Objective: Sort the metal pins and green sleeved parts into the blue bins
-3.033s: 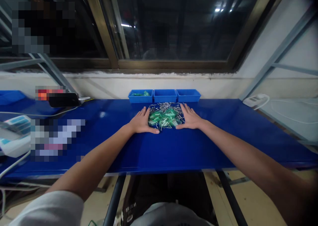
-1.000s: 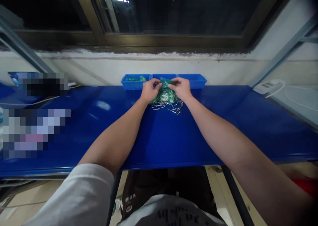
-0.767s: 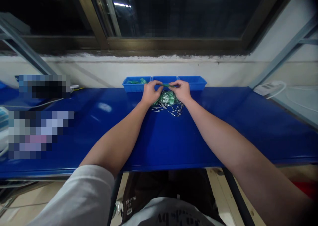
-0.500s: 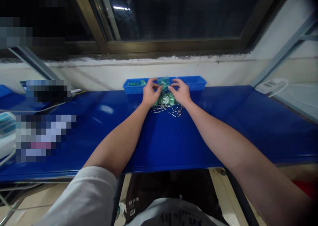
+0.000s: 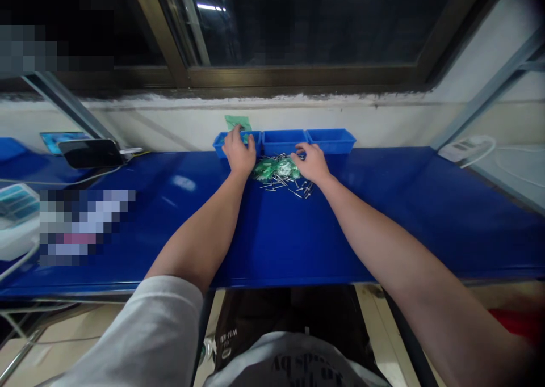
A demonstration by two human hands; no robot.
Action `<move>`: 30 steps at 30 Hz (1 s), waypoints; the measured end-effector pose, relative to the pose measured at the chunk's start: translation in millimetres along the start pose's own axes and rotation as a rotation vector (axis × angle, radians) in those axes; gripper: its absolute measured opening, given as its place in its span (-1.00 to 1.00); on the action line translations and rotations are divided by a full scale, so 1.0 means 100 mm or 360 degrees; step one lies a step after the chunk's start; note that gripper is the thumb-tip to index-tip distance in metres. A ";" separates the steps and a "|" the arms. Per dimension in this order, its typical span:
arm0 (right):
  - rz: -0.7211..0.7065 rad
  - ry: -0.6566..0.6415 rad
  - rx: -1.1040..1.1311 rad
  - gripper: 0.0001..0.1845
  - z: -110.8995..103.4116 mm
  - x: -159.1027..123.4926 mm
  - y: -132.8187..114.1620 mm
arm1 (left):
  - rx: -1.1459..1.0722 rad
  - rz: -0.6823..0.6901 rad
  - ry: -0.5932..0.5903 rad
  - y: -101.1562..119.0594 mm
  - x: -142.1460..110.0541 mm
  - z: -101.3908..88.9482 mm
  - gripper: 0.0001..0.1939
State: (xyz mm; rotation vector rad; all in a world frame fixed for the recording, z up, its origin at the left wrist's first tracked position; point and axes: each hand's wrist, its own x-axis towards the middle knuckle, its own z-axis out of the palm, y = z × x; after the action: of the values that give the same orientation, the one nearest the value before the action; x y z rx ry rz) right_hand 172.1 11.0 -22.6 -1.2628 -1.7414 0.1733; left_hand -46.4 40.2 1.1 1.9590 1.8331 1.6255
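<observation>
My left hand [image 5: 239,153] is over the left blue bin [image 5: 218,146], its thumb and fingers spread apart. A small green plastic bag [image 5: 237,121] is just past its fingertips, above the bin's back rim; the fingertips overlap its lower edge. More green plastic shows inside that bin, partly hidden by the hand. My right hand [image 5: 314,161] hovers at the right side of a heap of green plastic bags [image 5: 276,168], fingers loosely bent and apart, with nothing visible in them. Thin metal pins like rivets [image 5: 303,190] lie scattered in front of the heap and around it.
Two more blue bins, a middle one [image 5: 284,142] and a right one [image 5: 331,142], stand against the wall. On the left are a dark phone [image 5: 90,153] with a cable and a white device [image 5: 17,219]. A power strip [image 5: 462,148] lies at the far right.
The green bag that both hands gripped over the heap has moved left with my left hand to the left bin. My left fingers have spread. My right hand has let go and lowered slightly.
</observation>
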 end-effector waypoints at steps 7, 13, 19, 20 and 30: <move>-0.0034 -0.0056 -0.0097 -0.76 0.01 0.00 0.02 | 0.0238 -0.0138 -0.0186 -0.05 -0.03 0.02 -0.45; -0.0088 -0.0164 -0.0181 -0.75 0.04 0.00 0.04 | 0.0290 -0.0179 -0.0204 -0.04 -0.07 0.03 -0.40; -0.0103 -0.0259 -0.0148 -0.73 0.00 -0.01 0.01 | 0.0268 -0.0133 -0.0032 0.01 -0.13 0.02 -0.45; -0.0101 -0.0257 -0.0140 -0.75 0.00 -0.01 0.00 | 0.0258 -0.0116 -0.0035 0.02 -0.14 0.02 -0.49; -0.0031 -0.0238 0.0020 -0.94 -0.07 -0.02 -0.08 | -0.0043 0.0553 -0.0507 0.19 -0.28 -0.03 -0.72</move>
State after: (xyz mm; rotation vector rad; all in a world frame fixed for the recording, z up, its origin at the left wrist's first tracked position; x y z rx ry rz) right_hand 171.7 3.4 -15.0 -1.2502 -1.8763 0.2733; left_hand -28.5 11.7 -3.9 2.4590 1.4120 1.2877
